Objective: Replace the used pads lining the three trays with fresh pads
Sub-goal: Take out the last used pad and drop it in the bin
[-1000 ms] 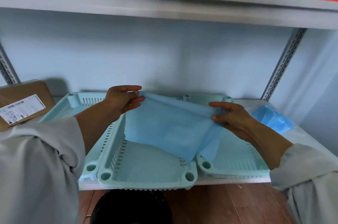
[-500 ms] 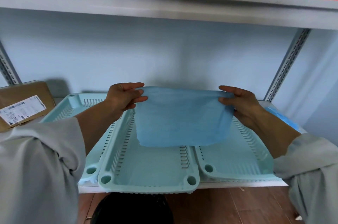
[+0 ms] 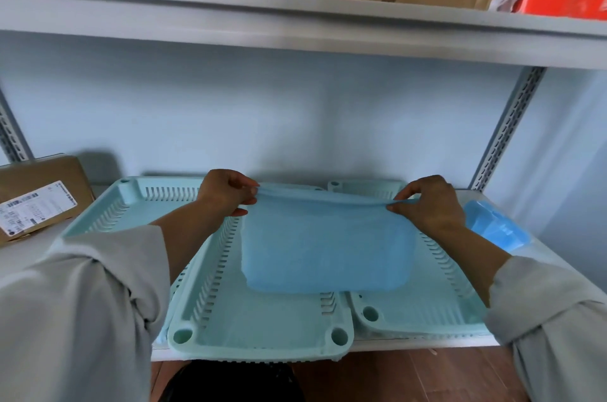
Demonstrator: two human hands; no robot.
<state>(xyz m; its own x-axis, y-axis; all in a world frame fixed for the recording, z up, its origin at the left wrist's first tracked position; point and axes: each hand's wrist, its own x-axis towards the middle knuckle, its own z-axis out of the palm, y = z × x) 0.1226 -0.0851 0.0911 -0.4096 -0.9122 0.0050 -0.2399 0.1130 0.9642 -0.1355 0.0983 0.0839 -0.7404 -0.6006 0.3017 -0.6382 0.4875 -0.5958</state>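
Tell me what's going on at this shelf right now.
A person is holding a blue pad stretched between both hands, the left hand and right hand each pinching a top corner. It hangs above the middle tray, not yet laid in. Mint trays sit to the left and right on the shelf, and a pack of blue pads lies at the far right.
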